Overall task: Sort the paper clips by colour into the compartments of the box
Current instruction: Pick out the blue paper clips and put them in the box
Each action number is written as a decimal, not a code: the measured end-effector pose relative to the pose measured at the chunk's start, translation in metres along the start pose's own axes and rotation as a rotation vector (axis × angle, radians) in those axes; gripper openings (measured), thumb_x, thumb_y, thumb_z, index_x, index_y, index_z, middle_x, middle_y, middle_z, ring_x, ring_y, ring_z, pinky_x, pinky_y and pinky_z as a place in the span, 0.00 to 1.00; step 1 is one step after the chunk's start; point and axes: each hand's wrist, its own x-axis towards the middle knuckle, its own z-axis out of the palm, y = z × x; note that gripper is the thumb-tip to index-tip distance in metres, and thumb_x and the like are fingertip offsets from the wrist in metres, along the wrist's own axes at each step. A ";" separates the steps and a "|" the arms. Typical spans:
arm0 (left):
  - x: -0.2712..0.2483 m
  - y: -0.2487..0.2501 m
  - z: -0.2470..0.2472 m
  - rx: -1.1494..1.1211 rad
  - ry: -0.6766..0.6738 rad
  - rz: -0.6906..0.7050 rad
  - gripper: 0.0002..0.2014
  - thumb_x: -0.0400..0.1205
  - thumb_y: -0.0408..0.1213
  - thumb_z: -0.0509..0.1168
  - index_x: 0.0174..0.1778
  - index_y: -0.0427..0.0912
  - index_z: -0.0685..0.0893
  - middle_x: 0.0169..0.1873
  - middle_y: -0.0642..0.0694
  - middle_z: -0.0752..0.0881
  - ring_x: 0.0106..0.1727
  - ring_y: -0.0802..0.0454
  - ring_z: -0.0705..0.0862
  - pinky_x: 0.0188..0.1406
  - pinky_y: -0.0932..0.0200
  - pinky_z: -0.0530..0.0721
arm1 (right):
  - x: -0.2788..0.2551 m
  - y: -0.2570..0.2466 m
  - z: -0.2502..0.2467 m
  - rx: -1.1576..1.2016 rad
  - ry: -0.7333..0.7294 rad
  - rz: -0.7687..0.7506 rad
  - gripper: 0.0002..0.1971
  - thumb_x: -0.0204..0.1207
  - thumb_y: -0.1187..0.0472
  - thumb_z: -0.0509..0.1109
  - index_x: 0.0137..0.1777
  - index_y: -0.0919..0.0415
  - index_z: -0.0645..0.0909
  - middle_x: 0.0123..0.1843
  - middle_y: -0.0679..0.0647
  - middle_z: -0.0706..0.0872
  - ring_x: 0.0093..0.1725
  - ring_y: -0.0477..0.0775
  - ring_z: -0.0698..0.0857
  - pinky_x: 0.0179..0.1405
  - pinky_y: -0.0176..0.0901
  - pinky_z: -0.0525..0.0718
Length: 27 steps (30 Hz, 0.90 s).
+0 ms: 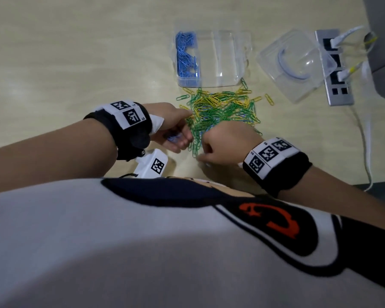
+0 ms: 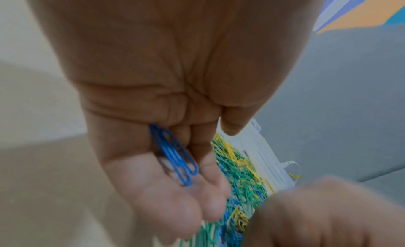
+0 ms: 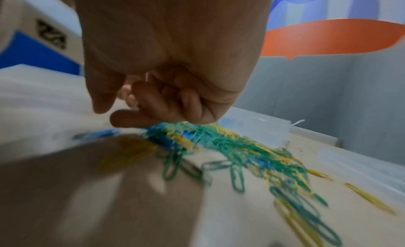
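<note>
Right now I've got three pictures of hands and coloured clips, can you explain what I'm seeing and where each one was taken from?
There is no machine: a person works bare-handed, wearing cameras. The wide picture comes from the head, looking down; the other two look along each wrist at the fingers. On the table lies a pile of green, yellow and blue paper clips. Behind it stands a clear divided box with blue clips in one end compartment, and a clear cover beside it. The left hand cradles a few loose blue clips in its curled fingers. The right hand reaches into the pile, fingers curled; whether it pinches a clip is too blurred to tell.
</note>
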 end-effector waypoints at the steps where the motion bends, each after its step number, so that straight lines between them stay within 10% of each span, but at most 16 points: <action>1: 0.000 0.001 0.002 0.013 0.000 0.000 0.31 0.88 0.55 0.46 0.35 0.34 0.82 0.29 0.40 0.81 0.24 0.50 0.80 0.34 0.58 0.85 | -0.003 -0.002 0.005 -0.044 -0.047 -0.011 0.19 0.75 0.37 0.65 0.42 0.53 0.82 0.37 0.51 0.82 0.38 0.57 0.80 0.34 0.42 0.73; 8: -0.002 0.004 0.017 0.071 -0.023 -0.003 0.32 0.88 0.56 0.45 0.38 0.32 0.82 0.33 0.36 0.81 0.30 0.45 0.81 0.35 0.57 0.86 | -0.013 -0.010 0.018 -0.063 0.018 0.026 0.10 0.75 0.53 0.63 0.47 0.58 0.81 0.38 0.54 0.78 0.37 0.61 0.77 0.32 0.45 0.68; 16: 0.000 0.011 0.031 -0.048 -0.034 0.083 0.22 0.87 0.48 0.55 0.40 0.33 0.82 0.35 0.34 0.85 0.30 0.44 0.85 0.48 0.46 0.88 | -0.018 -0.008 -0.001 0.421 0.332 0.145 0.08 0.76 0.49 0.67 0.45 0.51 0.83 0.40 0.47 0.84 0.41 0.49 0.78 0.36 0.41 0.69; 22: 0.000 0.008 0.019 -0.064 -0.061 0.024 0.31 0.87 0.56 0.48 0.37 0.32 0.81 0.28 0.39 0.79 0.25 0.49 0.78 0.28 0.58 0.87 | -0.002 0.015 0.011 0.290 0.208 0.235 0.22 0.78 0.47 0.67 0.71 0.47 0.71 0.61 0.54 0.78 0.56 0.62 0.82 0.46 0.50 0.79; 27: -0.003 0.007 0.007 -0.047 -0.034 0.027 0.30 0.87 0.56 0.47 0.37 0.34 0.81 0.30 0.40 0.79 0.27 0.50 0.77 0.21 0.65 0.83 | 0.014 0.015 0.010 0.215 0.252 0.208 0.12 0.80 0.48 0.64 0.58 0.53 0.78 0.55 0.55 0.79 0.52 0.62 0.82 0.39 0.46 0.73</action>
